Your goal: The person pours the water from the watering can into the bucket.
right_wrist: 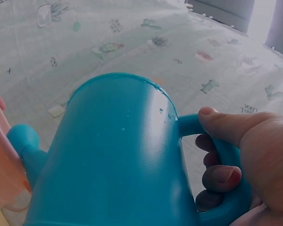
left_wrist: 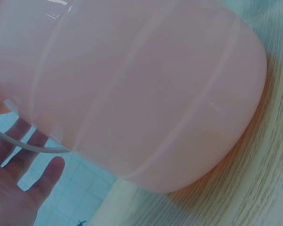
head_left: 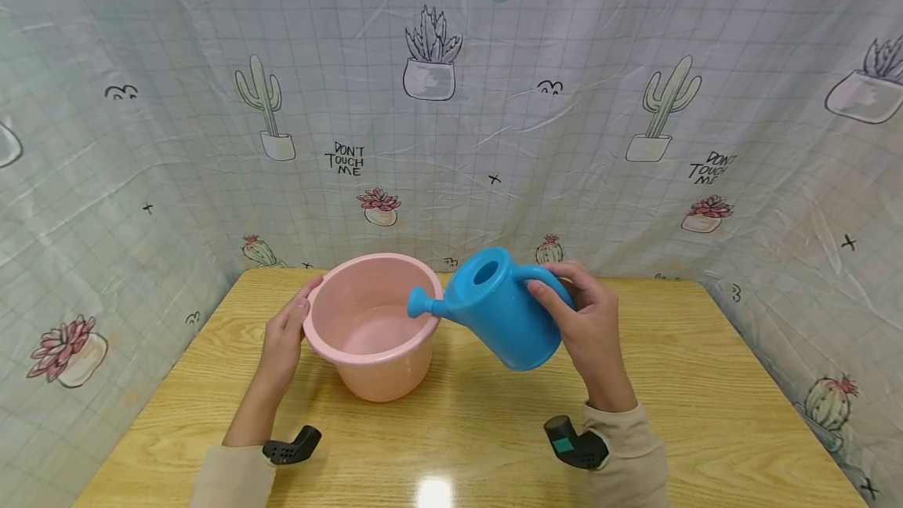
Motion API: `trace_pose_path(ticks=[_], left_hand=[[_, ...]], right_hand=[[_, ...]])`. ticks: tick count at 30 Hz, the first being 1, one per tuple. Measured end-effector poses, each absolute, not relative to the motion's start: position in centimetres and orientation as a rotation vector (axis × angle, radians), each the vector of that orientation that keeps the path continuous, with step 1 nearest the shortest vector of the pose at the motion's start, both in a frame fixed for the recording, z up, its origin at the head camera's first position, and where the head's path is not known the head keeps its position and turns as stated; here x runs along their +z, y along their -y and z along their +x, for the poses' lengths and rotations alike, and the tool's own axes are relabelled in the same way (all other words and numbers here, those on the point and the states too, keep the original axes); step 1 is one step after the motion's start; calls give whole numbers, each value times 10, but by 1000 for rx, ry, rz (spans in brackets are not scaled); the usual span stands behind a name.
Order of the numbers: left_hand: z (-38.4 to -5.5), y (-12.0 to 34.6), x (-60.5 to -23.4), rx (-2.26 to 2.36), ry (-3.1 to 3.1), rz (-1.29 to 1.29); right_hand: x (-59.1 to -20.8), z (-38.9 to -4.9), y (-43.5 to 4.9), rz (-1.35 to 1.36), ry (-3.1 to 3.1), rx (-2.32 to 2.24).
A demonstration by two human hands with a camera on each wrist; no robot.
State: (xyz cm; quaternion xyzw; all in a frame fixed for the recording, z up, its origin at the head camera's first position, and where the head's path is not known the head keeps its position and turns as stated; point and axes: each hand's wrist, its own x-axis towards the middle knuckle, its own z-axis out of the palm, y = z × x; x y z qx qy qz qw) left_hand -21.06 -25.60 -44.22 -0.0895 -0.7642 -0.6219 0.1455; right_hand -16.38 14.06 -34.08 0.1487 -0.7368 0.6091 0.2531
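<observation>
A pink plastic bucket (head_left: 384,373) stands on the wooden table, its mouth facing up. My left hand (head_left: 284,335) touches its outer left side near the rim with extended fingers. In the left wrist view, a thin curved strip (left_wrist: 26,145) crosses in front of these fingers (left_wrist: 47,181). My right hand (head_left: 589,320) grips the handle of a blue watering can (head_left: 511,320), fingers curled through the loop and thumb on top. The can tilts left, off the table, with its spout head (head_left: 419,302) over the bucket's right rim. No water stream shows. Droplets dot the can (right_wrist: 118,155).
The wooden table (head_left: 670,382) extends around the bucket and forward to me. A plastic sheet printed with cacti (head_left: 494,139) hangs behind the table and along both sides. Each wrist wears a black camera mount (head_left: 292,447).
</observation>
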Motion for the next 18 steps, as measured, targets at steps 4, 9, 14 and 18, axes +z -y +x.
trace_pose_path(ticks=[4,9,14,18], left_hand=[[-211,256,-442,-1796,2198,-257],[-211,256,-442,-1799,2202,-251],[-211,256,-443,-1804,2200,-247],[-211,256,-443,-1806,2195,-251]], right_hand=[[-341,-164,-141,405,1985,1667],[-342,-164,-142,413,1972,1673],[-342,-164,-142,433,1957,1674],[-342,-164,-143,487,1920,1701]])
